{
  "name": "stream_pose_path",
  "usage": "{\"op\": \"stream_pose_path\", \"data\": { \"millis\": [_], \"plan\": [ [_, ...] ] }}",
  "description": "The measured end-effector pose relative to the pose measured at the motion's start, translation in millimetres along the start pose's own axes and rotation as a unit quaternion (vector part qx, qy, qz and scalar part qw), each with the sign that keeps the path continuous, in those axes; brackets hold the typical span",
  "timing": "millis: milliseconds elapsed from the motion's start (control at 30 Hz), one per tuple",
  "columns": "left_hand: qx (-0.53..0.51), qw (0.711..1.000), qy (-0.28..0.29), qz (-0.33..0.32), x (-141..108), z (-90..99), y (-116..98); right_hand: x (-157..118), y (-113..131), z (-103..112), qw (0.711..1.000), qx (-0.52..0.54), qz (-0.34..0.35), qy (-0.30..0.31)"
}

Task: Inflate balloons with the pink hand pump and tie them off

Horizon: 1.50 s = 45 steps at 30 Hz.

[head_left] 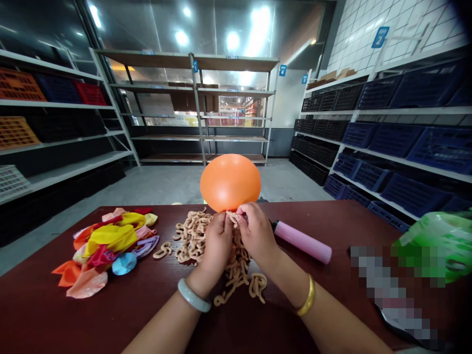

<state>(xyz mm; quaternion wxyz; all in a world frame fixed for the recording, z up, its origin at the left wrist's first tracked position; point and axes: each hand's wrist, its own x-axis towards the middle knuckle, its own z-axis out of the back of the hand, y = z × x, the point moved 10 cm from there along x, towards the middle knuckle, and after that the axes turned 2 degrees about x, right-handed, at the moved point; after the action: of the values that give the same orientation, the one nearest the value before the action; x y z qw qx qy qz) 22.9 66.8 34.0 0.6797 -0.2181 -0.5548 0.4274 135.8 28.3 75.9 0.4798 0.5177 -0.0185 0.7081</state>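
Observation:
An inflated orange balloon [230, 182] stands upright above the table, its neck down at my fingertips. My left hand [217, 241] is closed, pinching at the balloon's neck. My right hand [256, 236] is closed too, its thumb and forefinger on a beige curly strip [233, 217] right at the neck. The knot or mouth of the balloon is hidden by the fingers. Beneath and around both hands lies a heap of beige curly strips [191, 233], with a few loose ones nearer to me.
Left on the dark red table [147, 314] lies a pile of limp coloured balloons [114, 238]. To the right are a pink hand pump [304, 242], a blurred-out item [394, 290] and a green-and-white plastic bag [438, 246]. Shelves with crates [398, 140] stand beyond.

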Motion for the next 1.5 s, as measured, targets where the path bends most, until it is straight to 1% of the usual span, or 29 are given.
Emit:
{"op": "stream_pose_path", "data": {
  "millis": [133, 267, 467, 600, 667, 733, 800, 867, 933, 967, 1000, 1033, 1067, 1133, 1167, 1233, 1267, 1333, 1433, 1500],
  "plan": [
    [-0.027, 1.0, -0.015, 0.003, -1.9, 1.7, 1.2, -2.9, 5.0, 3.0, 1.0, -0.001, 0.005, -0.021],
    [-0.024, 0.999, -0.024, 0.013, -1.9, 4.1, 5.2, -2.6, 4.5, 4.4, 1.0, 0.024, 0.008, -0.018],
    [0.04, 0.998, -0.026, -0.034, -1.3, 5.8, -5.8, 4.3, 1.5, 7.5, 0.996, 0.085, 0.017, -0.012],
    [0.069, 0.996, -0.021, -0.057, -1.9, 5.0, -12.0, 7.5, -5.9, 3.1, 0.994, 0.107, -0.01, 0.009],
    [0.074, 0.995, -0.013, -0.06, -1.6, 3.5, -11.6, 7.5, -9.4, -1.1, 0.994, 0.107, -0.026, 0.025],
    [0.06, 0.997, -0.017, -0.045, -0.6, 3.9, -6.4, 6.5, -12.5, -5.0, 0.993, 0.105, -0.044, 0.035],
    [0.025, 0.999, -0.027, -0.014, 0.7, 4.7, 2.6, 4.8, -18.4, -7.4, 0.989, 0.121, -0.078, 0.032],
    [-0.016, 0.999, -0.035, 0.018, 1.5, 4.5, 11.9, 2.0, -29.0, -12.0, 0.973, 0.184, -0.139, 0.029],
    [-0.049, 0.997, -0.037, 0.037, 2.2, 3.6, 17.6, -1.9, -40.9, -19.3, 0.938, 0.277, -0.207, 0.028],
    [-0.057, 0.997, -0.038, 0.04, 2.5, 3.8, 18.6, -3.2, -45.1, -22.3, 0.921, 0.313, -0.23, 0.027],
    [-0.058, 0.997, -0.04, 0.038, 2.7, 4.8, 18.3, -3.4, -47.8, -23.6, 0.911, 0.333, -0.241, 0.026],
    [-0.049, 0.997, -0.042, 0.031, 2.9, 6.0, 16.5, -2.9, -49.4, -23.2, 0.91, 0.335, -0.242, 0.023],
    [-0.029, 0.998, -0.043, 0.02, 2.9, 7.5, 13.6, -1.9, -50.1, -22.4, 0.916, 0.324, -0.237, 0.024],
    [0.031, 0.998, -0.047, -0.016, 2.5, 10.1, 4.6, -0.8, -50.2, -23.5, 0.928, 0.295, -0.223, 0.038],
    [0.062, 0.996, -0.044, -0.038, 2.0, 10.0, -0.7, -1.1, -50.5, -25.6, 0.93, 0.291, -0.22, 0.048],
    [0.109, 0.99, -0.035, -0.077, 0.7, 7.6, -9.3, -2.2, -52.2, -29.2, 0.922, 0.311, -0.224, 0.051],
    [0.12, 0.989, -0.03, -0.086, 0.3, 6.1, -11.3, -2.3, -53.4, -29.5, 0.914, 0.335, -0.226, 0.041],
    [0.111, 0.991, -0.025, -0.075, 0.5, 4.4, -9.4, -2.3, -57.5, -29.4, 0.886, 0.398, -0.238, 0.015],
    [0.035, 0.999, -0.024, -0.009, 0.9, 3.1, 3.6, -3.3, -65.4, -35.4, 0.821, 0.497, -0.28, 0.006],
    [-0.025, 0.999, -0.012, 0.033, -0.6, -1.8, 11.6, -3.7, -70.7, -37.9, 0.791, 0.53, -0.305, 0.003]
  ]
}}
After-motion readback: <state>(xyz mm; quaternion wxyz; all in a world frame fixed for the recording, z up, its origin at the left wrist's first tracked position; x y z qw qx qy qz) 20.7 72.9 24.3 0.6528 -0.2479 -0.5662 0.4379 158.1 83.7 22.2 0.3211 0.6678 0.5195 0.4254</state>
